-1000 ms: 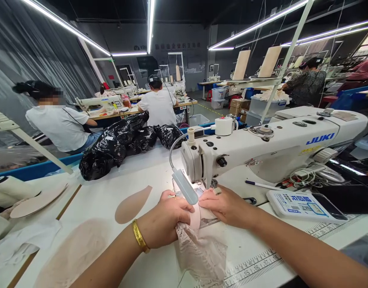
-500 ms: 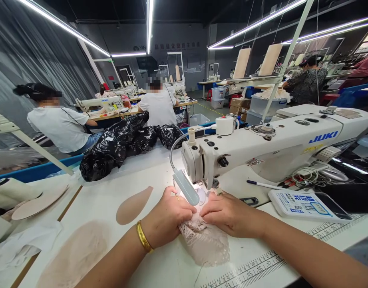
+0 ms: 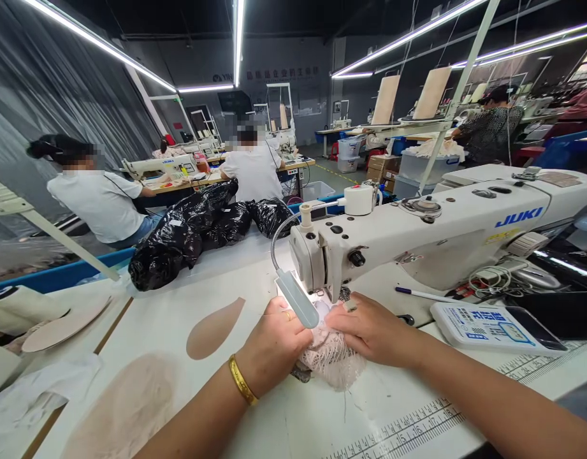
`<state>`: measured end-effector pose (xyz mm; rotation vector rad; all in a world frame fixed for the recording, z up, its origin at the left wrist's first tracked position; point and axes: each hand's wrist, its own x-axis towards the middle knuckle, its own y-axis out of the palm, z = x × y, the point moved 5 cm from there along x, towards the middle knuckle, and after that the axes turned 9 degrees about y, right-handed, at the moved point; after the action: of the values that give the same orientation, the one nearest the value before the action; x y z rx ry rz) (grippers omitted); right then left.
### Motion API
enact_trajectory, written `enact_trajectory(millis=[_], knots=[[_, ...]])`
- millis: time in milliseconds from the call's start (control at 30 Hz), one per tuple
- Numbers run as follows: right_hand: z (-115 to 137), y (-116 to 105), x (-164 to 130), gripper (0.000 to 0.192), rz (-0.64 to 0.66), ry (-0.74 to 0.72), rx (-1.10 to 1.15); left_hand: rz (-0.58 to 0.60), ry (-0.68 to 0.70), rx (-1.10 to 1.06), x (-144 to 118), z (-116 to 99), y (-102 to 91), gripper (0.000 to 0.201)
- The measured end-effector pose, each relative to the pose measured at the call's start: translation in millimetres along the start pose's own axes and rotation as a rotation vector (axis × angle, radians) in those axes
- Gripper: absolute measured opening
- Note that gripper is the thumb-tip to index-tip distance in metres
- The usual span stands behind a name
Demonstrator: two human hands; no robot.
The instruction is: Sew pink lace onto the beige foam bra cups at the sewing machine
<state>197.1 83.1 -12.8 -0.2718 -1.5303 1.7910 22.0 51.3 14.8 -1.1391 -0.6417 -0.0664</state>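
Left hand (image 3: 277, 344) and right hand (image 3: 382, 330) pinching pale pink lace (image 3: 335, 364), white sewing machine (image 3: 441, 233) just beyond, beige teardrop piece (image 3: 215, 330) apart

On the white rectangular bench (image 3: 274, 421), the white metal sewing machine (image 3: 446, 220) stands right, with the pale pink lace fabric (image 3: 334, 360) before its needle end. A flat beige teardrop-shaped piece (image 3: 214, 329) lies left of that fabric, shiny black plastic bags (image 3: 178, 233) behind the piece, and a white blue-printed rectangular case (image 3: 489, 326) before the machine's right part.
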Motion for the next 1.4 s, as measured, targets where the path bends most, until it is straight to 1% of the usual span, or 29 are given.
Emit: enact_trajectory(millis=[100,167,233,300,400,467,533,600,633,667,700,800,833,867,900,967,1033,1100,1133,1267,1400], knots=[[-11.3,3.9,1.6,0.028,0.002,0.151,-0.014,-0.038,-0.023,0.056,1.9,-0.9,1.6,0.028],[-16.0,5.5,3.2,0.027,-0.007,0.216,-0.017,-0.042,-0.048,0.075,3.5,-1.2,2.5,0.026],[-17.3,5.9,4.8,0.027,-0.019,0.236,-0.019,-0.032,-0.065,0.079,5.5,-2.0,3.2,0.024],[-16.9,5.3,5.4,0.026,-0.028,0.225,-0.018,-0.019,-0.083,0.063,7.5,-2.9,2.3,0.023],[-16.7,3.7,3.4,0.025,-0.049,0.191,0.004,-0.006,-0.119,-0.066,8.5,-2.5,-2.8,0.025],[-16.1,1.5,0.6,0.025,-0.093,0.152,0.019,0.074,-0.154,-0.199,7.0,-0.5,-5.1,0.024],[-11.9,-3.8,-2.9,0.026,-0.184,0.086,0.029,0.225,-0.204,-0.275,3.6,1.9,-5.4,0.019],[-2.6,-10.2,-6.1,0.024,-0.272,0.001,0.031,0.392,-0.274,-0.289,-0.7,4.5,-4.4,0.015],[3.8,-12.8,-7.0,0.024,-0.292,-0.043,0.032,0.452,-0.314,-0.297,-2.3,5.3,-4.0,0.015],[10.8,-14.3,-7.2,0.024,-0.291,-0.084,0.036,0.480,-0.352,-0.320,-2.9,5.7,-4.2,0.016],[17.9,-14.6,-6.7,0.025,-0.271,-0.124,0.044,0.470,-0.380,-0.360,-2.2,5.3,-5.2,0.018],[31.3,-9.1,-2.9,0.036,-0.198,-0.190,0.067,0.356,-0.384,-0.535,2.1,0.5,-10.7,0.032],[31.3,-5.2,-1.3,0.033,-0.182,-0.187,0.052,0.343,-0.363,-0.579,2.6,-1.7,-12.4,0.034],[29.0,-0.5,0.2,0.025,-0.170,-0.175,0.018,0.364,-0.342,-0.598,2.1,-3.7,-13.3,0.035],[24.8,4.7,1.6,0.023,-0.159,-0.152,-0.033,0.412,-0.324,-0.588,0.8,-5.3,-13.6,0.035],[13.4,13.7,3.4,0.033,-0.134,-0.092,-0.137,0.522,-0.311,-0.489,-3.0,-6.0,-13.5,0.033],[2.8,17.1,4.0,0.034,-0.121,-0.017,-0.190,0.581,-0.317,-0.362,-5.2,-4.9,-13.0,0.029],[-1.7,14.5,3.7,0.034,-0.131,0.033,-0.183,0.559,-0.325,-0.288,-4.5,-4.2,-11.9,0.022],[-0.8,12.5,3.3,0.034,-0.133,0.032,-0.171,0.532,-0.327,-0.282,-3.9,-4.3,-10.7,0.021],[9.6,8.6,1.6,0.039,-0.108,-0.050,-0.116,0.430,-0.303,-0.360,-4.2,-4.5,-2.9,0.028],[5.8,12.4,3.0,0.039,-0.083,-0.002,-0.100,0.374,-0.291,-0.302,-7.6,0.5,1.8,0.025]])
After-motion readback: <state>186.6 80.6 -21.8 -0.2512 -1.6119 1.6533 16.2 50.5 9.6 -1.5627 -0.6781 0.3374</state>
